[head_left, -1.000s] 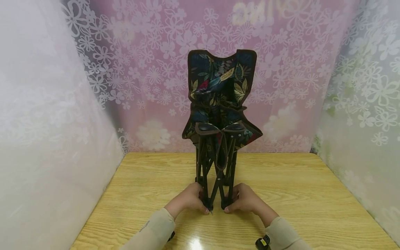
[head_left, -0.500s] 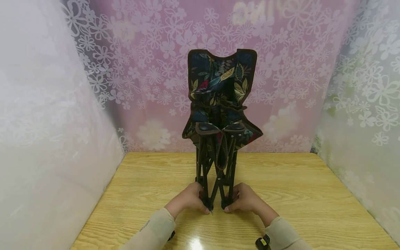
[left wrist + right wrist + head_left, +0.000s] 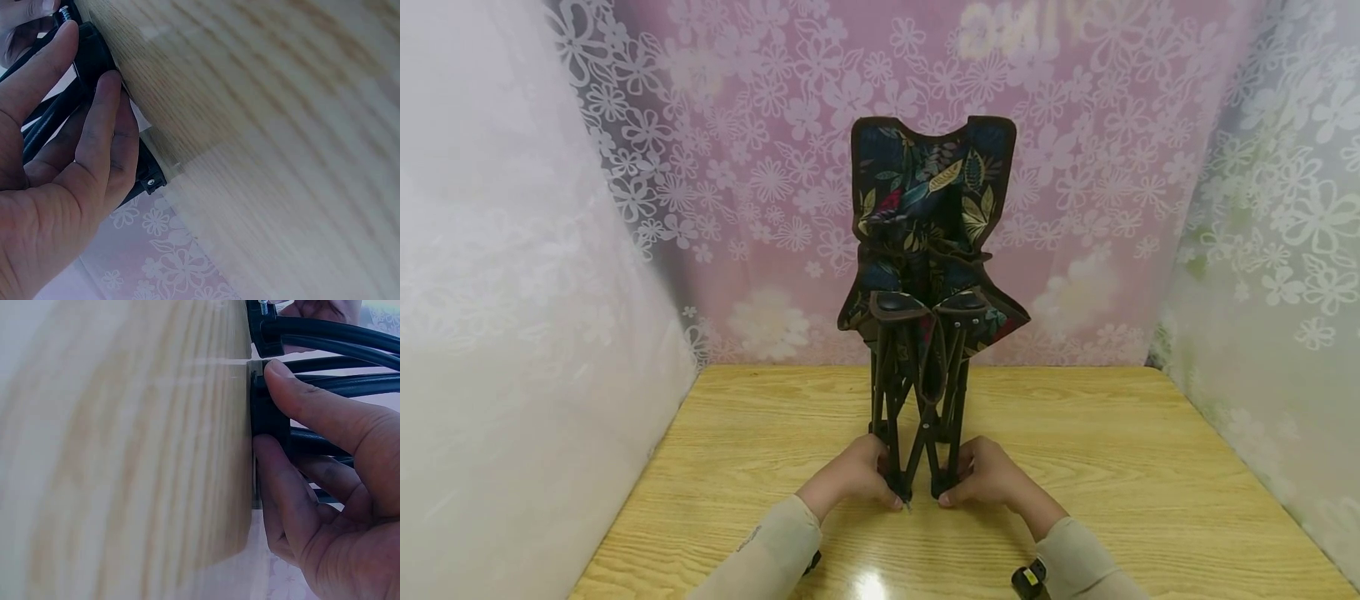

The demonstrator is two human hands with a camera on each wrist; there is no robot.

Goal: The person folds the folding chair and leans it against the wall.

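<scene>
A small folding chair [image 3: 917,183] with dark leaf-print fabric and black tube legs stands upright on the table, partly folded, its front legs close together. My left hand [image 3: 856,475] grips the black foot [image 3: 94,55] of the front left leg, thumb on one side and fingertips on the other. On the front right leg, my right hand [image 3: 988,475] pinches the matching black foot [image 3: 270,409] between thumb and fingers. Each wrist view shows the feet down at the table surface. A small metal spring or screw [image 3: 65,12] shows by the left foot.
The wood-grain table [image 3: 760,417] reaches back to a pink flowered curtain [image 3: 760,167]. A pale sheet [image 3: 512,250] hangs along the left side and a flowered one [image 3: 1285,250] along the right.
The chair and both hands appear a few pixels higher in the head view. Both hands keep their hold on the front feet.
</scene>
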